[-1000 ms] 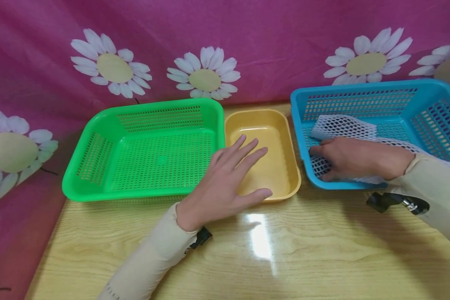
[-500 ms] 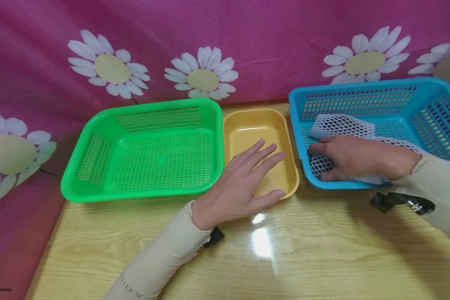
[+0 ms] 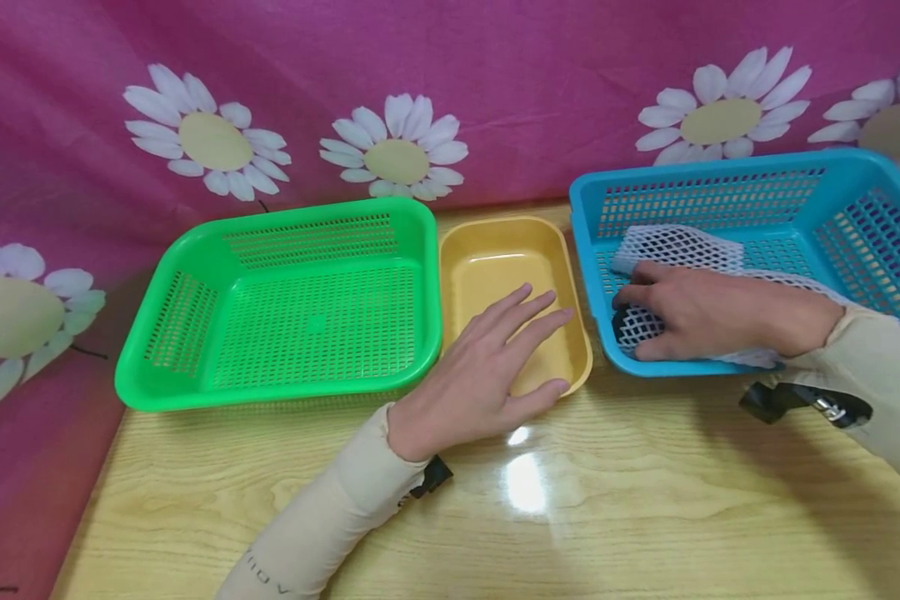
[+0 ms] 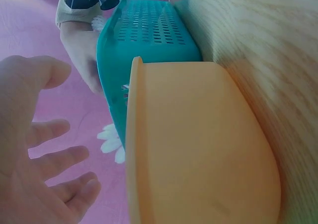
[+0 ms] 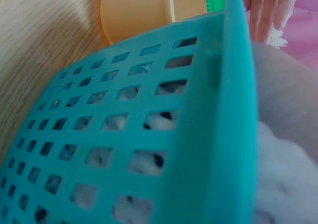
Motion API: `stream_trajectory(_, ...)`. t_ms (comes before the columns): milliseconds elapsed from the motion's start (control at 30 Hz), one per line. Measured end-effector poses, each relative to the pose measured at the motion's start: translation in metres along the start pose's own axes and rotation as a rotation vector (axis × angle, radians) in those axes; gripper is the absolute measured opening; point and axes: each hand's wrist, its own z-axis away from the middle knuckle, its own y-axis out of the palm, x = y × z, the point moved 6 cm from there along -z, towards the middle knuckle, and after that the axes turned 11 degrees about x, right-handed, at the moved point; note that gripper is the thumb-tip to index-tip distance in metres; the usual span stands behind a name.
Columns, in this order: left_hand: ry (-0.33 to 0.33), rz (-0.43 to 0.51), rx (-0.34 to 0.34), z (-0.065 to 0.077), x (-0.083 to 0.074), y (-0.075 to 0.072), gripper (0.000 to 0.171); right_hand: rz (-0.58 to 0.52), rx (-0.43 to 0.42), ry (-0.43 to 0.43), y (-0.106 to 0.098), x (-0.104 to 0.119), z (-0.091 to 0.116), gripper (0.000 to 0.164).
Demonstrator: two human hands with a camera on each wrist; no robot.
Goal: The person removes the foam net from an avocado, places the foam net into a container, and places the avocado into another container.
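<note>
My right hand (image 3: 720, 308) reaches into the blue basket (image 3: 705, 171). Its fingers are curled round the near end of a white foam net sleeve (image 3: 637, 327). Something dark shows through the mesh, too covered to identify. Just behind it lies another white foam net sleeve (image 3: 678, 246). In the right wrist view the basket wall hides most of what that hand grips. My left hand (image 3: 480, 379) hovers over the near part of the yellow tray (image 3: 480, 279), fingers spread and holding nothing. The left wrist view shows that hand (image 4: 44, 179) apart from the tray's rim.
To the left of the yellow tray stands a green slotted basket (image 3: 270, 397) with nothing seen inside. All three containers rest on a wooden table (image 3: 607, 500). A pink cloth (image 3: 540, 100) with white flowers hangs behind and at the left.
My left hand has shifted right over the yellow tray. The right hand stays at the foam net sleeve, its fingers slightly raised, with more of the dark thing showing. The view has turned slightly.
</note>
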Motion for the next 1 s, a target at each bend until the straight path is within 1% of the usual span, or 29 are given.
stream_trajectory(100, -0.001, 0.004, 0.002, 0.001, 0.0, 0.0, 0.062, 0.0, 0.025, 0.007, 0.0, 0.0, -0.002, 0.056)
stream_trajectory(233, 0.001, 0.005, -0.002, 0.002, 0.0, 0.0, 0.062, -0.023, 0.08, 0.008, 0.001, 0.001, -0.006, 0.052)
stream_trajectory(333, 0.003, 0.004, -0.005, 0.002, 0.0, 0.0, 0.062, -0.029, 0.098, 0.005, 0.002, 0.001, -0.008, 0.048)
stream_trajectory(600, 0.001, 0.002, -0.009, 0.005, 0.001, 0.0, 0.059, 0.079, 0.115, 0.022, 0.004, 0.002, -0.013, 0.057)
stream_trajectory(767, -0.007, 0.001, -0.012, 0.007, 0.002, 0.0, 0.059, 0.067, 0.152, 0.069, 0.004, 0.002, -0.016, 0.056)
stream_trajectory(1000, -0.006, 0.0, -0.02, 0.011, 0.003, 0.0, 0.058, 0.061, 0.226, 0.087, 0.006, 0.002, -0.021, 0.056)
